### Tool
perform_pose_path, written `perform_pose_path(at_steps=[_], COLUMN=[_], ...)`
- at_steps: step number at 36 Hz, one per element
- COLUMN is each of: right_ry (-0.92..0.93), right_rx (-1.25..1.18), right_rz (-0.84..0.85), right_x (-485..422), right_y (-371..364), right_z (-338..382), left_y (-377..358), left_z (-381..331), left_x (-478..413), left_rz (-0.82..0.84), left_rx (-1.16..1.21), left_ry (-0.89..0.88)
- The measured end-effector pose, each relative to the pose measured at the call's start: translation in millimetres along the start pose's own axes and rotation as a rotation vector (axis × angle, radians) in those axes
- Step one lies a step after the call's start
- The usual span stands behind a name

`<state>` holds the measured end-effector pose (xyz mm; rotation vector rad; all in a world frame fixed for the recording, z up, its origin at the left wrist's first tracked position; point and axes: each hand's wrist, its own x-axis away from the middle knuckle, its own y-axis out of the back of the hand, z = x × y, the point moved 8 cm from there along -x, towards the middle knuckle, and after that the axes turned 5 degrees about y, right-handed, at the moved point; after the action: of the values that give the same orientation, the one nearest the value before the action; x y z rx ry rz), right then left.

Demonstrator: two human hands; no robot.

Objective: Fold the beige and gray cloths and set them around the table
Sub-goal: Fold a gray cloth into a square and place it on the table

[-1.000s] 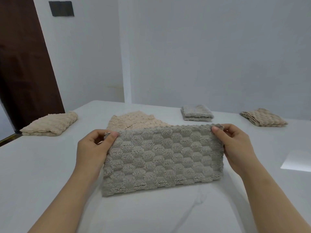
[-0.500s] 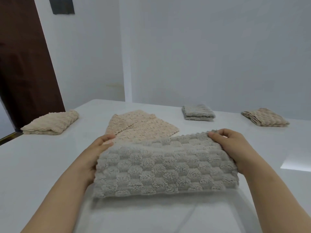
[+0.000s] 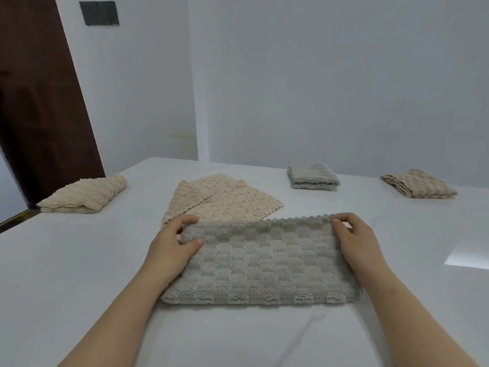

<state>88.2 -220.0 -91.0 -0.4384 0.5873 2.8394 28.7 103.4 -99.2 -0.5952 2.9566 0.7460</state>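
A gray textured cloth (image 3: 262, 263), folded into a long rectangle, lies flat on the white table (image 3: 66, 260) in front of me. My left hand (image 3: 172, 247) pinches its far left corner, thumb on top. My right hand (image 3: 357, 239) pinches the far right corner. Just behind it a beige cloth (image 3: 222, 200) lies spread out and unfolded. Three folded cloths sit further off: a beige one (image 3: 84, 194) at the left edge, a gray one (image 3: 312, 177) at the back, a beige one (image 3: 418, 184) at the back right.
White walls stand close behind the table. A dark brown door (image 3: 39, 107) is at the left, beyond the table's left edge. A bright patch of light (image 3: 468, 255) falls on the table at the right.
The gray cloth, held up on edge a second ago, has been laid down flat on the table. Both hands came down with its top corners and still hold them.
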Motion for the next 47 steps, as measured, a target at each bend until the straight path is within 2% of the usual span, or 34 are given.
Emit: perform_pose_path(at_steps=[4,8,10,12,13,15,17,20,24,29,32,34,36,38,42,44,47], right_ry=[0.018,-0.109,-0.165,-0.166,-0.143,-0.084,-0.031,-0.004,-0.014,-0.190,-0.283,-0.284,-0.240,-0.182,-0.042,0.017,0.094], right_rx=[0.151,0.200,0.230,0.308,0.353,0.385,0.350,0.281,0.267,0.324,0.261,0.214,0.151,0.062,-0.049,-0.103,-0.176], right_rz=[0.126,0.391,0.527,0.616,0.638,0.617,0.533,0.383,0.305,0.354,0.378,0.372,0.330,0.252,0.142,0.134,0.180], right_x=[6,11,15,19,20,18,13,6,3,6,10,9,6,3,4,10,24], right_y=[-13,-23,-26,-27,-28,-29,-27,-20,-13,-6,-6,-8,-9,-9,-17,-27,-48], right_z=[1,-2,-3,-1,1,4,7,7,3,-11,-16,-16,-11,0,37,59,89], left_y=[-2,-2,2,0,-6,-33,-64,-89,-106,-115,-116,-116,-113,-106,-50,-26,-28], left_z=[-5,-4,-9,-26,-36,-47,-40,-28,-28,-30,-29,-27,-27,-31,-48,-35,-9], left_x=[0,-1,2,11,16,26,35,43,52,50,48,46,45,43,34,27,22], left_rz=[-0.086,-0.088,-0.145,-0.204,-0.181,0.006,0.240,0.398,0.431,0.382,0.404,0.443,0.463,0.410,-0.007,-0.083,0.066], left_rx=[-0.243,-0.389,-0.471,-0.517,-0.521,-0.551,-0.690,-0.851,-0.953,-0.950,-0.947,-0.943,-0.900,-0.800,-0.253,0.058,0.512], left_ry=[-0.101,-0.119,-0.146,-0.290,-0.379,-0.481,-0.442,-0.407,-0.388,-0.332,-0.320,-0.307,-0.308,-0.323,-0.267,-0.094,0.225])
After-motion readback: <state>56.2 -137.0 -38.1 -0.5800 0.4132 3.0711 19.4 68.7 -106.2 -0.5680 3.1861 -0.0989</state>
